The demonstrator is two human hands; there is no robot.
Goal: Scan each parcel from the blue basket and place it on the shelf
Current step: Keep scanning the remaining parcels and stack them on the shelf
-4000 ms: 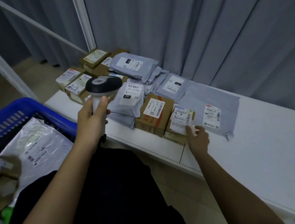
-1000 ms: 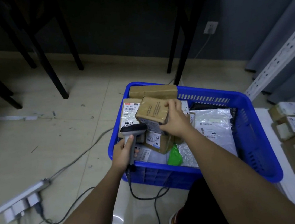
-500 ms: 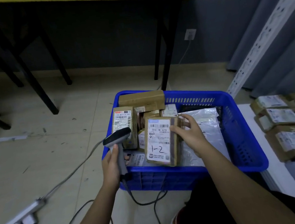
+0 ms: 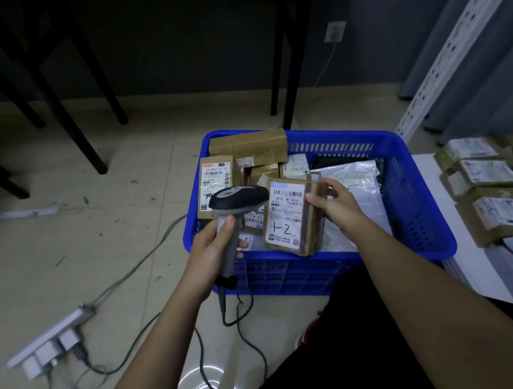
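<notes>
The blue basket (image 4: 417,182) stands on the floor in front of me, holding several brown cardboard parcels and a clear plastic bag. My right hand (image 4: 334,203) holds a brown parcel (image 4: 291,217) upright over the basket's near side; its white label marked "1-2" faces me. My left hand (image 4: 215,247) grips a grey and black barcode scanner (image 4: 236,201) by its handle, the head just left of the parcel's label. The white shelf (image 4: 437,221) lies at the right with labelled parcels (image 4: 503,207) on it.
The scanner cable (image 4: 240,317) loops on the tiled floor below the basket. A white power strip (image 4: 50,342) with plugs lies at the left. Black table legs (image 4: 81,124) stand behind, and a perforated white shelf post (image 4: 444,61) rises at the right.
Four seconds ago my right hand set a parcel on the shelf. Since then I turned to the basket, lifted the "1-2" parcel label-up, and brought the scanner head close to its label.
</notes>
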